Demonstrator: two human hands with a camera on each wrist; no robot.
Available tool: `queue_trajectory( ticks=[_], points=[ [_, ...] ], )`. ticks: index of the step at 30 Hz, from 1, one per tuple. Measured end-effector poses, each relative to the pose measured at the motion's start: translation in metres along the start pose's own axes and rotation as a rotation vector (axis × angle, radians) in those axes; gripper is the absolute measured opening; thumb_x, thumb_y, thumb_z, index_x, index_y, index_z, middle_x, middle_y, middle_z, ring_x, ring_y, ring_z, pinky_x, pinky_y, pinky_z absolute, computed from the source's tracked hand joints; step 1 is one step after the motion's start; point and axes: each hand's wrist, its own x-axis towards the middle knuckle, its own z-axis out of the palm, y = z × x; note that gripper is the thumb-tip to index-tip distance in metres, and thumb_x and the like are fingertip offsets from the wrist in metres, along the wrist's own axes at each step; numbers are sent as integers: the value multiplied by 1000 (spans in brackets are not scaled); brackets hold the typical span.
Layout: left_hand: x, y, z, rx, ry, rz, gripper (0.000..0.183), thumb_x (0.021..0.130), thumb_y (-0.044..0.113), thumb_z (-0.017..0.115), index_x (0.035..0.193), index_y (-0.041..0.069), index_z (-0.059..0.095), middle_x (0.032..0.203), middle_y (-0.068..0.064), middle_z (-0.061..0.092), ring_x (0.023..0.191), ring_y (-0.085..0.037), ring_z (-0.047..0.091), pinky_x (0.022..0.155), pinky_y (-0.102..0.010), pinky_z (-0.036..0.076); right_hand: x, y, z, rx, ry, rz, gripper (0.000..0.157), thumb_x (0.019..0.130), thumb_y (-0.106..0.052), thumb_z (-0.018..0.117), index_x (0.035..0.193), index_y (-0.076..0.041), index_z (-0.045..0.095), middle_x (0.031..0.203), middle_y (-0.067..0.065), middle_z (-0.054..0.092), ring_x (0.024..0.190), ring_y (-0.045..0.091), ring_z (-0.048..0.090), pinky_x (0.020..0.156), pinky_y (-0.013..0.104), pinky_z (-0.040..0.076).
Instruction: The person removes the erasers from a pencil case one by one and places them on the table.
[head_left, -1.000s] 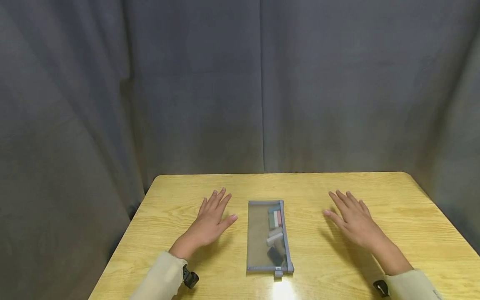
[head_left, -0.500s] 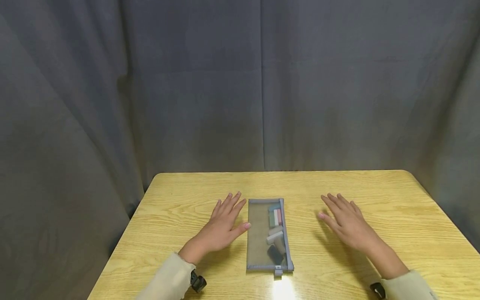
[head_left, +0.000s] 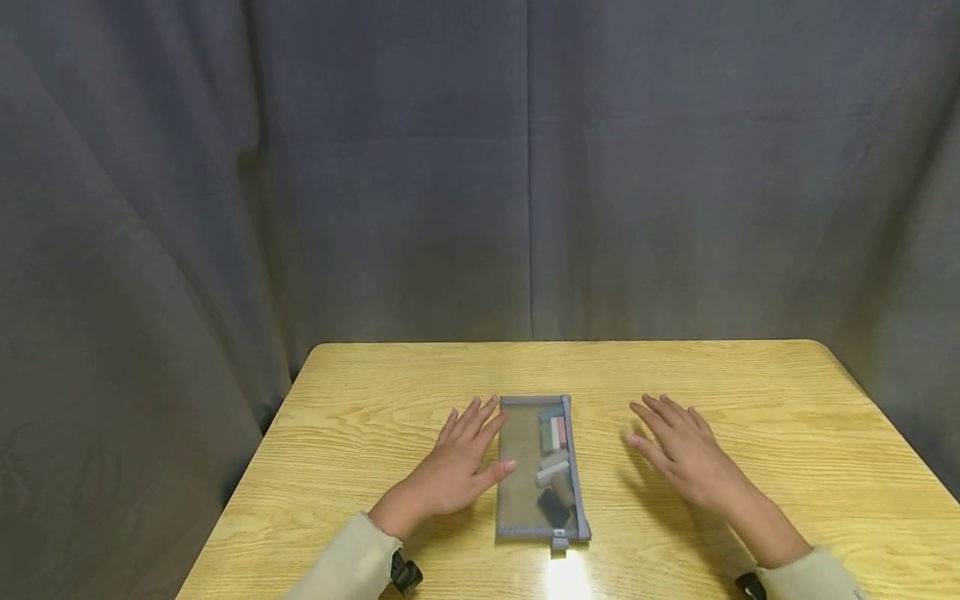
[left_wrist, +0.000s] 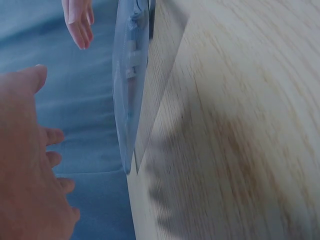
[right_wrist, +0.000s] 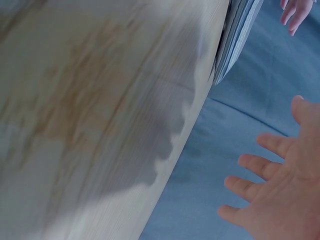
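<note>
A flat, see-through zip pouch (head_left: 521,492) with grey-blue edging lies on the table between my hands, its zipper along the right side. Through its mesh show small blocks, some green, white and pink, and a dark one; they look like erasers. My left hand (head_left: 453,471) hovers at the pouch's left edge, fingers spread, with the thumb overlapping the mesh in the head view. To the right of the pouch, a hand's width off, my right hand (head_left: 690,458) is held above the table with straight fingers. Neither hand holds anything. Shadows of both hands fall on the wood.
The wooden table (head_left: 375,375) has rounded far corners. Behind it and along both sides hangs a dark grey-blue curtain (head_left: 405,208). A black wrist camera (head_left: 406,573) sits at the left sleeve. Light glares off the tabletop in front of the pouch.
My left hand has moved right, from beside the pouch to its left edge. My right hand has come a little left towards it. The pouch stays put.
</note>
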Motion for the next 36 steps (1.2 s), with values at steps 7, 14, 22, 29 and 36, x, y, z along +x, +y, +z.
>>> queue_trajectory(
  ticks=[7, 14, 22, 29, 36],
  points=[
    [1, 7, 0, 11, -22, 7, 76, 104, 63, 31, 163, 16, 20, 171, -1, -1, 156, -24, -6, 123, -54, -1, -1, -6, 1, 1, -1, -11, 56, 106, -39, 51, 149, -2, 47, 156, 26, 38, 146, 50, 25, 114, 70, 13],
    [3, 14, 1, 23, -39, 26, 72, 105, 59, 35, 163, 17, 19, 170, 1, -4, 156, -25, -6, 123, -55, 0, -3, -12, 0, 4, 8, -34, 53, 106, -38, 52, 146, -3, 50, 154, 26, 40, 143, 51, 30, 113, 71, 16],
    [4, 20, 4, 43, -58, 39, 76, 104, 64, 29, 163, 18, 17, 170, 0, -4, 156, -24, -7, 123, -55, 1, -5, -17, 1, -21, 13, -55, 48, 106, -37, 53, 141, -4, 57, 151, 23, 45, 139, 47, 39, 113, 71, 18],
    [5, 23, 8, 49, -65, 59, 76, 104, 63, 30, 162, 16, 20, 170, -1, -3, 156, -26, -5, 123, -56, 3, -7, -21, 5, -23, 8, -82, 45, 105, -35, 56, 137, -4, 61, 148, 22, 50, 136, 44, 43, 111, 71, 20],
    [8, 26, 15, 29, -93, 69, 71, 106, 56, 35, 163, 16, 18, 171, -2, -1, 156, -28, -3, 123, -58, 4, -9, -26, 10, -21, -7, -88, 44, 106, -38, 53, 133, -6, 64, 144, 20, 55, 135, 42, 47, 112, 69, 21]
  ],
)
